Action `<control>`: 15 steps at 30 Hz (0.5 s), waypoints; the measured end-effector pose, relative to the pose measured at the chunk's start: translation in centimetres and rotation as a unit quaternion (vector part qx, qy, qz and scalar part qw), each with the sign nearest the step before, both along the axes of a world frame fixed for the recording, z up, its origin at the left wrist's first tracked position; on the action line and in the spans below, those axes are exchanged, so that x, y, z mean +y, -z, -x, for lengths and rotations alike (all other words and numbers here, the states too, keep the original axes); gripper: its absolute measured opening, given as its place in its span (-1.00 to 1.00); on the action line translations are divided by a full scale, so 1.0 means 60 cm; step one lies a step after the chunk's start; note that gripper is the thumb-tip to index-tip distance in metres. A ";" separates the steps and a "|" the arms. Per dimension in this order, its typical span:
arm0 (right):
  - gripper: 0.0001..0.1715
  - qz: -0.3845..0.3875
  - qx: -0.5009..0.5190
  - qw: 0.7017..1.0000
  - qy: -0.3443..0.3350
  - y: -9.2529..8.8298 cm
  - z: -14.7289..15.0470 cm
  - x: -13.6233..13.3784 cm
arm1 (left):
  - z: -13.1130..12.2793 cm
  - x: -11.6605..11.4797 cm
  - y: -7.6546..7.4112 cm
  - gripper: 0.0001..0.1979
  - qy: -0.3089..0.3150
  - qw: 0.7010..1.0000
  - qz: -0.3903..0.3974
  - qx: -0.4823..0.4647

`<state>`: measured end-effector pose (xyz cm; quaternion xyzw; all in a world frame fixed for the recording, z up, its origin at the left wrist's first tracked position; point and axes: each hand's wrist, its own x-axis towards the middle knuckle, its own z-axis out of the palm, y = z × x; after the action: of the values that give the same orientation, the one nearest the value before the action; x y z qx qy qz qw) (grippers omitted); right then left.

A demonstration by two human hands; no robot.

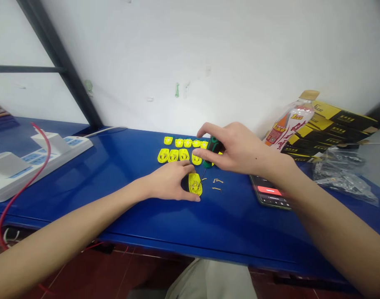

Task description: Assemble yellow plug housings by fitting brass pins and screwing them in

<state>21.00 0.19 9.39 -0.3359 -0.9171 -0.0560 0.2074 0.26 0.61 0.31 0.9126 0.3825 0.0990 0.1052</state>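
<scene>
My left hand (170, 182) rests on the blue table (121, 182) with thumb and fingers pinched around a yellow plastic plug shell (195, 185), holding it flat. My right hand (236, 147) grips a green-and-black screwdriver (212, 150) upright, its thin shaft pointing down into the shell. Behind them lie two rows of several more yellow shells (177, 149). A few small brass metal parts (217, 185) lie just right of the held shell.
A phone (269, 195) with a red bar on its screen lies under my right forearm. A drink bottle (289, 122), black-and-yellow boxes (330, 124) and a clear bag (345, 174) of parts sit at the right. White power strips (37, 153) and a red wire (25, 182) lie at the left.
</scene>
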 end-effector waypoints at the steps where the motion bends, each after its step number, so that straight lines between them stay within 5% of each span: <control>1: -0.61 0.005 0.001 1.000 -0.007 0.000 0.000 0.000 | 0.000 0.000 0.000 -0.37 0.002 1.000 0.001 -0.002; 5: -0.53 0.075 0.029 0.996 -0.047 0.000 -0.001 0.000 | -0.001 0.000 -0.002 -0.37 0.003 1.000 -0.001 -0.003; 10: -0.59 0.022 0.008 1.000 -0.009 -0.001 0.000 0.000 | 0.001 0.000 -0.001 -0.35 0.005 1.000 0.001 -0.006; 15: -0.64 0.067 0.027 0.996 -0.050 0.000 0.000 0.000 | 0.001 0.001 0.001 -0.34 0.006 1.000 -0.001 -0.011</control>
<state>21.02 0.18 9.41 -0.3040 -0.9286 0.0251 0.2115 0.21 0.66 0.27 0.9140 0.3754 0.1090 0.1090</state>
